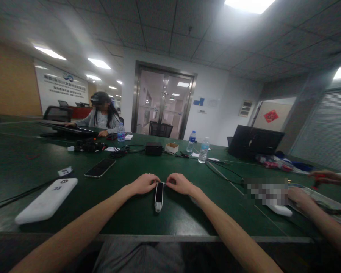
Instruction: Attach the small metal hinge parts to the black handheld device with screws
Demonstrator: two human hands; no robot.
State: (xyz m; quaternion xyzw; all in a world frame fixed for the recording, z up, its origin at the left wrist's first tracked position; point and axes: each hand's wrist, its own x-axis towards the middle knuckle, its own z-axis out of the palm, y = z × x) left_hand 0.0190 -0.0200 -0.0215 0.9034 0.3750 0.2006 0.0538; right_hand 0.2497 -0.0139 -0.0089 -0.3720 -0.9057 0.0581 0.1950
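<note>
A slim white object with a long black top, which looks like a stapler (pixel 158 196), lies lengthwise on the green table in front of me. My left hand (pixel 144 184) comes in from the left, its fingers curled and the fingertips touching the stapler's far end. Just across from it, my right hand (pixel 180 183) is closed in a pinch beside the same end. A small dark bit shows at its fingertips, too small to name. Both wrists rest low over the table, and the stapler's near end sticks out toward me, uncovered.
To the left lie a white power bank-like block (pixel 49 201) and a phone (pixel 100 168). Farther back stand a black box (pixel 154 149), an open small box (pixel 172 148) and water bottles (pixel 204 150), among cables. A co-worker's hand (pixel 299 197) works at the right; another person sits far left.
</note>
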